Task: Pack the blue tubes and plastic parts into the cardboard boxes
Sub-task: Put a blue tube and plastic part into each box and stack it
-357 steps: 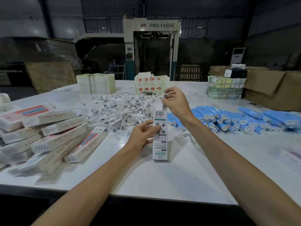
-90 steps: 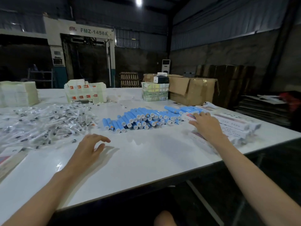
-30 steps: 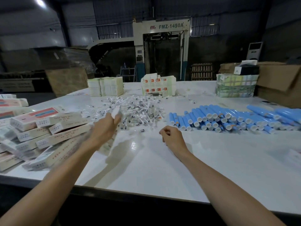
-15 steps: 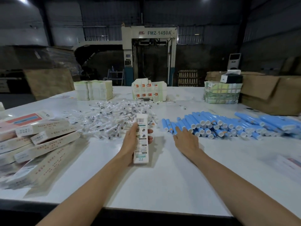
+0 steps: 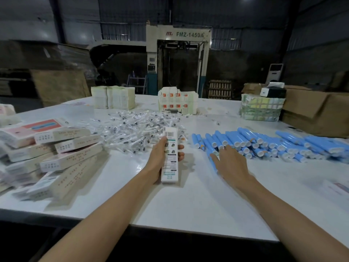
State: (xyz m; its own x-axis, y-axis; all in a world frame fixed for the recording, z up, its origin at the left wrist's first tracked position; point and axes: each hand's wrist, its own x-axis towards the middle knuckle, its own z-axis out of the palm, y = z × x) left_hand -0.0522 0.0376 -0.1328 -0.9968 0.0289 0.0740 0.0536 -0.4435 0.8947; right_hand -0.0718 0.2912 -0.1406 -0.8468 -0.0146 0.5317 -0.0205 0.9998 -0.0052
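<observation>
Item in hand: one box, held upright just above the tabletop, barcode end uppermost. The left hand is clamped round its left side, fingertips showing at the right edge. Whether the top end is open cannot be told, and nothing can be seen of its contents.

Right of the box: the right hand is spread flat with fingers apart, resting at the near edge of the tubes. It grips none of them. One tube lies partly under it.

The tubes run in a long heap from just right of the box to the far right edge of view. Many remain.

Behind the box and to its left: the parts, a large loose pile in clear wrappers, touching nothing in hand.

Left of the box, well apart: a stack of like boxes lying flat and overlapping, judged to be finished units.

Assessment: the job is part done. This box appears to await its tube and its part. Judging by the stock left, a great many boxes are yet to be filled.
</observation>
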